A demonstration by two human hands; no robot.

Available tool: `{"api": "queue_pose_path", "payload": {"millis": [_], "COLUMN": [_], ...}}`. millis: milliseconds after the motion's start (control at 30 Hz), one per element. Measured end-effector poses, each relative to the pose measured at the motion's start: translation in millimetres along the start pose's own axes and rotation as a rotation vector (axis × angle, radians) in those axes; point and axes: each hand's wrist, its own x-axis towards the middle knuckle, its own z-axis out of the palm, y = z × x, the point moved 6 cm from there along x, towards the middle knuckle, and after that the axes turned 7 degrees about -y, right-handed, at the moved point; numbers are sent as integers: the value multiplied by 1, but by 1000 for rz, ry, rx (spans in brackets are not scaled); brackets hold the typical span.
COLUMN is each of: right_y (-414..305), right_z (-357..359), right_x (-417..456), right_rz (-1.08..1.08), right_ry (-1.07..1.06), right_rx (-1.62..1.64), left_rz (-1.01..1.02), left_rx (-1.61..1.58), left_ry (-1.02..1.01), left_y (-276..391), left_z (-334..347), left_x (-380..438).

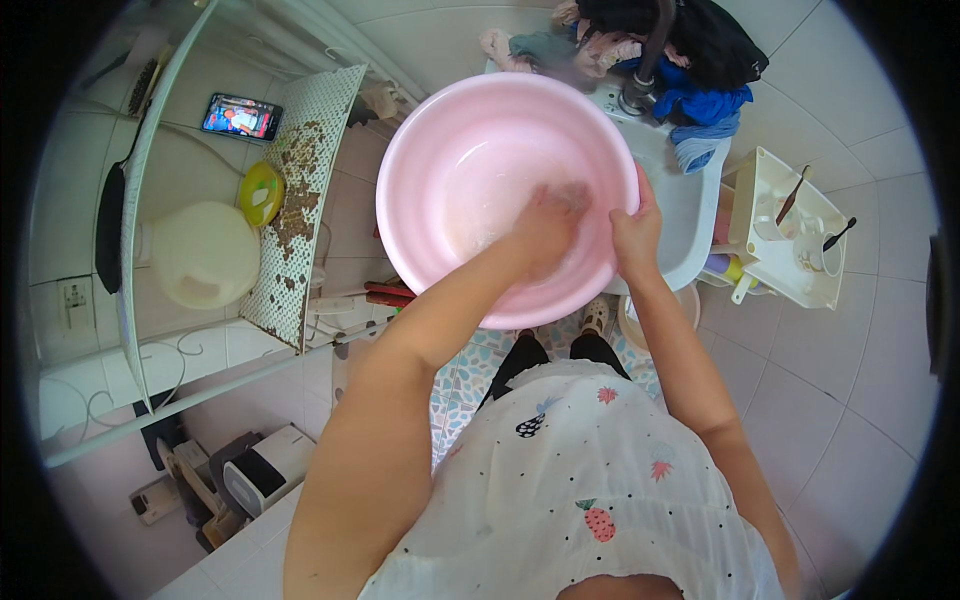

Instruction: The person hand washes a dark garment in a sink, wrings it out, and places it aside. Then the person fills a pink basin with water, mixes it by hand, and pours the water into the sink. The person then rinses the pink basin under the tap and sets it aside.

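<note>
A large round pink plastic basin (420, 187) sits tilted over the white washbasin (686, 202). My left hand (553, 225) is down inside it, blurred by motion, against the basin's inner right side. Whether anything is in its fingers I cannot make out. Shallow, cloudy water (480, 225) seems to lie on the bottom. My right hand (639, 232) grips the basin's right rim, with the thumb on the inner side. Behind the basin rises a dark metal faucet (637, 90), among bunched clothes.
Black cloth (712, 45) and blue cloth (701, 105) crowd the faucet. At right hangs a cream caddy (795, 281) with cups and toothbrushes. A rusty perforated shelf (330, 112) at left bears a yellow soap dish (262, 193), a large jug (210, 259) and a lit phone (241, 117). A bucket (688, 311) stands below.
</note>
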Motion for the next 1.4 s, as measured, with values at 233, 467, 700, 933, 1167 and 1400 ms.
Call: {"api": "queue_pose_path", "payload": {"millis": [233, 467, 700, 933, 1167, 1400], "right_y": [-12, -4, -17, -2, 10, -9], "right_z": [8, 3, 3, 2, 0, 6], "right_x": [-3, 1, 9, 10, 18, 12], "right_rz": [-2, -14, -16, -3, 6, 15], "right_ry": [-32, 18, -45, -42, -30, -45], "right_rx": [-36, -28, -162, -138, -92, -114], "left_rz": [-496, -298, 184, -364, 13, 72], "left_rx": [-188, 255, -239, -20, 273, 69], "left_ry": [27, -620, -77, -19, -749, -404], "left_y": [-120, -68, 7, -123, -80, 0], "left_z": [-14, 16, -1, -10, 21, 5], "left_x": [5, -105, -21, 1, -97, -22]}}
